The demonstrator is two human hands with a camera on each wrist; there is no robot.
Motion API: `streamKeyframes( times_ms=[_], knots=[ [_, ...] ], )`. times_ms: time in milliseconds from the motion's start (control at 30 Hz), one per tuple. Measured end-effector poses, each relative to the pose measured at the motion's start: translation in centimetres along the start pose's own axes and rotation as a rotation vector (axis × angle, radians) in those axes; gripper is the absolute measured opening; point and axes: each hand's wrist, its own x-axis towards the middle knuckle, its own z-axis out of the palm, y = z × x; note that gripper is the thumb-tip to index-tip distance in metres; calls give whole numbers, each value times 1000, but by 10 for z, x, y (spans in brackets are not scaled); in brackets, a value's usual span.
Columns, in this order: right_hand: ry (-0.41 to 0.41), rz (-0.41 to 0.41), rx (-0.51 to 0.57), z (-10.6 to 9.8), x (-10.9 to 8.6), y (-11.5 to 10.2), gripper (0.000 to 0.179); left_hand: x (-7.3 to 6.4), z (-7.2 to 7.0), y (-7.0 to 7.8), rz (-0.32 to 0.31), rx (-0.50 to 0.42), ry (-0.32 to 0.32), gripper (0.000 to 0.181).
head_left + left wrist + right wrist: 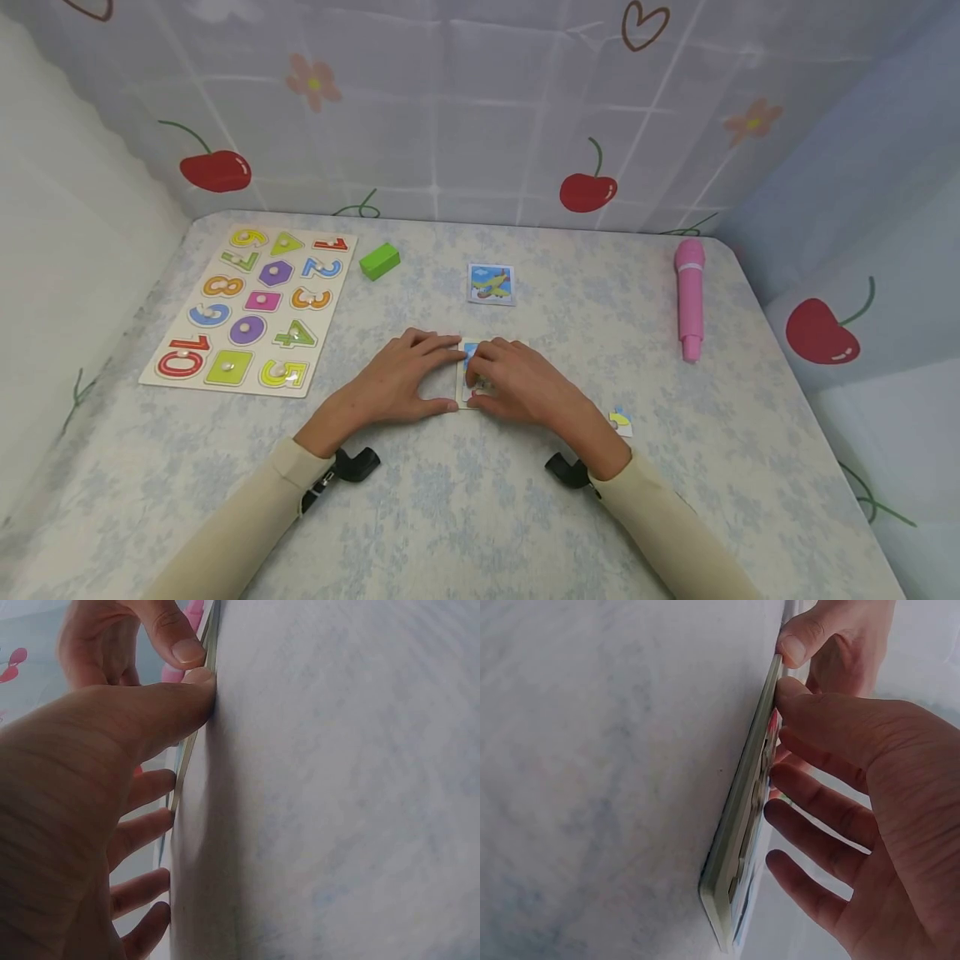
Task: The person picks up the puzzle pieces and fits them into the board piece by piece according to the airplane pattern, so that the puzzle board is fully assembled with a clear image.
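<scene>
A small jigsaw puzzle board lies on the table between both hands, mostly hidden under the right one. My left hand touches its left edge, thumb at the near corner and fingers spread toward the far one. Across the top reaches my right hand, its bent fingertips touching the picture side and its thumb at the near edge. In the right wrist view, interlocking pieces sit inside the board's raised frame. A loose jigsaw piece with yellow and blue print lies beside the right wrist.
Beyond the hands lies a square airplane picture. A green block stands to its left, near a number-and-shape peg board. A pink toy microphone lies at the right. A patterned curtain hangs behind the table.
</scene>
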Motion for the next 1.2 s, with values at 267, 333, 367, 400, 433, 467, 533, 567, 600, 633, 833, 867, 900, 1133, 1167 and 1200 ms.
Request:
streamKeyframes(
  times_ms=[267,333,367,400,433,467,533,567,600,633,833,867,900,1133,1167,1200],
  knots=[
    [-10,-2,28,-2,0,0,19,-1,-1,0,-4,6,4,75],
    [-7,-7,36,-2,0,0,19,-1,-1,0,-5,3,1,76],
    [-5,-10,37,-2,0,0,18,-1,-1,0,-6,1,-1,76],
    [-3,-14,36,-2,0,0,18,-1,-1,0,-7,1,-2,76],
    [0,-16,34,-2,-1,0,17,-1,-1,0,-7,0,-4,77],
    [1,-19,32,-2,-1,0,16,-1,-1,0,-7,1,-4,77],
    [4,-20,31,-2,-1,0,15,-1,0,-1,-6,5,-2,77],
    [5,-20,30,-2,-1,1,15,-1,0,-1,-5,5,-1,77],
    [5,-20,31,-1,-1,1,15,-1,0,-1,-3,6,0,77],
    [5,-19,31,-1,-2,1,16,-1,0,-1,-3,8,1,77],
    [-1,8,32,-2,-4,3,14,-1,0,0,1,-4,-1,76],
    [-2,12,32,-2,-5,3,13,-1,0,0,2,-6,0,75],
    [-4,14,32,-2,-5,4,12,0,0,0,3,-8,0,75],
    [-8,8,42,-2,-5,5,9,0,0,0,5,-5,-2,75],
    [-5,8,40,-3,-6,5,9,0,0,0,4,-6,-2,75],
    [-1,10,39,-4,-7,6,10,0,0,0,3,-6,-3,75]
  ],
)
